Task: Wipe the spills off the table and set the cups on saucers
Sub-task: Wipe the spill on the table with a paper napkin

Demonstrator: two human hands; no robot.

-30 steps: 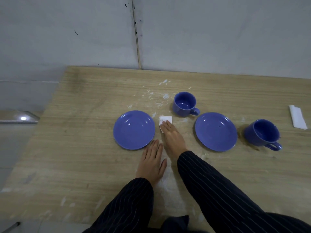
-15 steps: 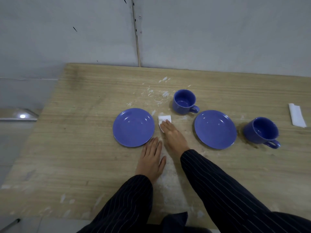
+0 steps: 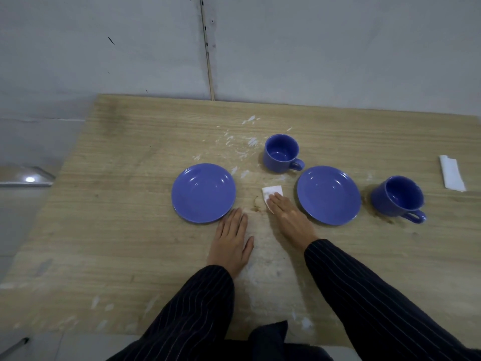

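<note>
Both hands lie flat: left hand (image 3: 230,243) on bare table (image 3: 117,217), right hand (image 3: 289,220) pressing the tissue (image 3: 270,192).

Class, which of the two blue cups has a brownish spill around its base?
The right blue cup, beside the right blue saucer; the farther cup has none.

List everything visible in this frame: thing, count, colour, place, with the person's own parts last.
table: 1, light wood, fills the view, against a grey wall
saucers: 2, blue, left saucer and right saucer, both empty
cups: 2, blue, far cup behind the saucers, right cup beside the right saucer
tissue: 1, white, between the saucers
brown spill: 1, left of the tissue
folded tissue: 1, white, far right
left hand: flat on the table
right hand: fingers pressing the tissue
sleeves: 2, dark pinstriped
</note>
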